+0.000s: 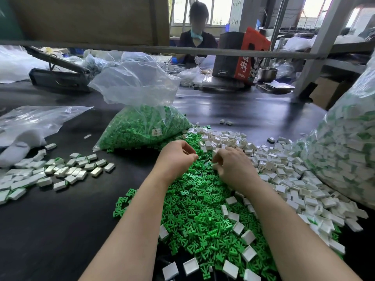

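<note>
A heap of small green plastic pieces [203, 211] covers the black table in front of me, mixed with white rectangular caps [284, 179] that spread to the right. My left hand [176, 157] hovers over the far end of the green heap with its fingers curled; what it holds is hidden. My right hand [231, 165] is just beside it, fingers curled, pinching a small white cap [215, 165]. The two hands almost touch.
An open clear bag of green pieces [140, 126] stands behind the hands. A large bag of white-and-green parts [345, 149] fills the right. Assembled pieces [60, 171] lie at the left near an empty bag [30, 122]. A person [197, 33] works across the table.
</note>
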The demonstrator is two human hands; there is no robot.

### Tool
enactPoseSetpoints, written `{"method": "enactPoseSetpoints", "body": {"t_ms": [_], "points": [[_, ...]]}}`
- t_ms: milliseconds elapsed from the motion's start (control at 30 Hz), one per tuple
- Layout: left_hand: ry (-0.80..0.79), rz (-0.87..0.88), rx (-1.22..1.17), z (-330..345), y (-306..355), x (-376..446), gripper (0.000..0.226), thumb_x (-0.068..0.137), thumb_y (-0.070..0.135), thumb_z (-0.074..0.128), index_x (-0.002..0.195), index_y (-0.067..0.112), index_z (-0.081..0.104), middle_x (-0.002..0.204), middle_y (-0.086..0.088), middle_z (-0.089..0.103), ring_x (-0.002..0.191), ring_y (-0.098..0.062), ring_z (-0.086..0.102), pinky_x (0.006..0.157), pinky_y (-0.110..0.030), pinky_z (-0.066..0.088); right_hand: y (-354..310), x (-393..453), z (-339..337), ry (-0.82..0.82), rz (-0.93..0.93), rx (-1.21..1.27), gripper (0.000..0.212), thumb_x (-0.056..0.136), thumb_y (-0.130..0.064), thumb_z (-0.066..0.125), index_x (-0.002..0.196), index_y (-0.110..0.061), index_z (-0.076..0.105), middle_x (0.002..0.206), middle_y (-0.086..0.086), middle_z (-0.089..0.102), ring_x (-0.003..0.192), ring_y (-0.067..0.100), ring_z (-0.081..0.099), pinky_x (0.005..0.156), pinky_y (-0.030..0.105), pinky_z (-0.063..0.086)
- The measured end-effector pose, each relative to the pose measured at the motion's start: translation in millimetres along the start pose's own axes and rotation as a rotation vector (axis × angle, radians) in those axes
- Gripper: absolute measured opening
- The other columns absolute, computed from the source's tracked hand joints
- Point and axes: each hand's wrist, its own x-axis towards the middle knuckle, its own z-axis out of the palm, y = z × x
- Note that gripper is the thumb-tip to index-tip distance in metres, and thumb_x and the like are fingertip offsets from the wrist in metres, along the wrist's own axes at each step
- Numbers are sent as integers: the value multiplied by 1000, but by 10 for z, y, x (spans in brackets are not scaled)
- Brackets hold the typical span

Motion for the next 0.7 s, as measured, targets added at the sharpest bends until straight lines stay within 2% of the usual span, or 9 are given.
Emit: {"method": "enactPoseSetpoints", "body": {"t_ms": [100, 233, 333, 400, 467, 567, 633, 700], "points": [[-27, -34, -84, 26, 6, -2, 8, 91, 25, 67, 88, 17, 67, 82, 1, 69, 74, -12, 62, 65, -27, 50, -41, -14, -54, 109, -43, 149, 8, 90, -24, 68, 97, -19, 66, 93, -6, 64, 92, 13, 56, 95, 32, 45], [-153, -157, -428, 33, 71, -13, 27, 93, 36, 61, 90, 11, 70, 73, 1, 73, 59, -5, 59, 56, -22, 47, -159, -19, -196, 271, -115, 457, 11, 82, -21, 78, 91, -21, 72, 87, -13, 69, 86, 8, 63, 85, 29, 45], [-185, -172, -559, 25, 67, -7, 22, 88, 28, 68, 90, 6, 73, 72, -3, 72, 55, -5, 58, 51, -19, 47, -200, -23, -214, 290, -154, 492, 16, 79, -13, 80, 91, -20, 71, 86, -15, 67, 83, -1, 61, 79, 20, 44], [-195, -161, -615, 2, 38, -8, 14, 84, 18, 72, 90, 6, 74, 73, -3, 73, 58, -6, 62, 53, -18, 50, -186, -24, -219, 284, -150, 560, 21, 79, -11, 80, 95, -17, 68, 87, -13, 68, 81, -3, 61, 74, 15, 43], [-188, -131, -664, -40, -1, -8, 11, 76, 11, 76, 87, 8, 74, 74, -4, 74, 64, -9, 66, 60, -20, 55, -156, -26, -237, 242, -115, 578, 25, 80, -14, 79, 101, -17, 66, 89, -11, 68, 83, -1, 63, 74, 16, 45], [-178, -86, -738, -92, -28, -6, 24, 63, 16, 78, 84, 8, 71, 77, -7, 74, 68, -14, 68, 67, -23, 58, -104, -28, -226, 33, -96, 360, 29, 83, -27, 75, 111, -23, 68, 97, -10, 66, 92, 7, 60, 92, 30, 48], [-176, -63, -743, -98, -28, -9, 28, 60, 17, 79, 85, 8, 70, 79, -8, 74, 70, -15, 70, 71, -27, 57, -123, -41, -190, -160, -89, 217, 43, 83, -42, 73, 123, -30, 63, 109, -9, 60, 108, 11, 50, 103, 36, 41], [-170, -44, -724, -92, -17, -16, 30, 59, 17, 79, 87, 8, 69, 81, -9, 74, 73, -17, 71, 77, -31, 58, -153, -34, -147, -238, -101, 111, 46, 83, -47, 71, 126, -34, 61, 112, -8, 55, 113, 12, 43, 103, 34, 37]]}}
